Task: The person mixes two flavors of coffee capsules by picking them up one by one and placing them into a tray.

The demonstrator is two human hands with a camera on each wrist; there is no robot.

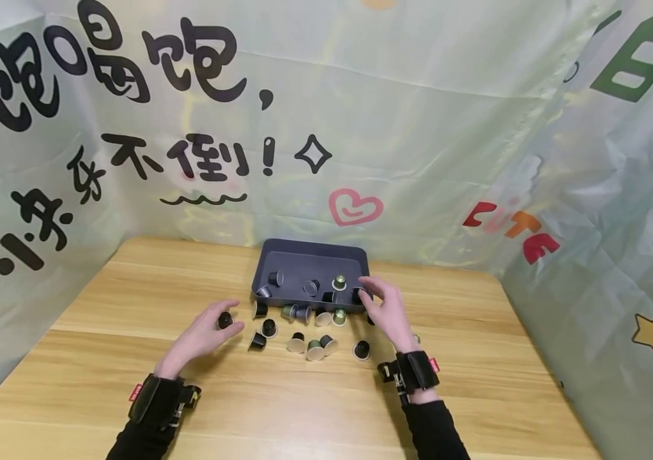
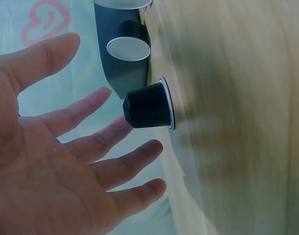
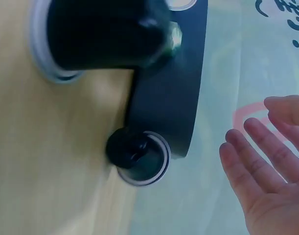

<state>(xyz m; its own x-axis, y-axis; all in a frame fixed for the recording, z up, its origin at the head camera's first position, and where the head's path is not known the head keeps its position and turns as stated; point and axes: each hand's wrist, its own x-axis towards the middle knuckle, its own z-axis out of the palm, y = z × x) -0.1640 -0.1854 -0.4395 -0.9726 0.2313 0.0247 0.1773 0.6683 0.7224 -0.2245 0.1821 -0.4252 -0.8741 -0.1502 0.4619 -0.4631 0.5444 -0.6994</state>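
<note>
Our left hand (image 1: 204, 327) sits around 1 black capsule (image 2: 148, 106) on the desk (image 1: 280, 409), fingers spread and gripping nothing; whether a fingertip touches it, we can't tell. That capsule stands wide rim down, so we'd guess it won't roll, unlike the tipped capsule (image 1: 257, 342) nearby. Our right hand (image 1: 390, 313) hovers by the right end of the dark tray (image 1: 309, 258), fingers loosely extended, also holding nothing. The tray's raised walls probably keep the capsules inside it from wandering.
</note>
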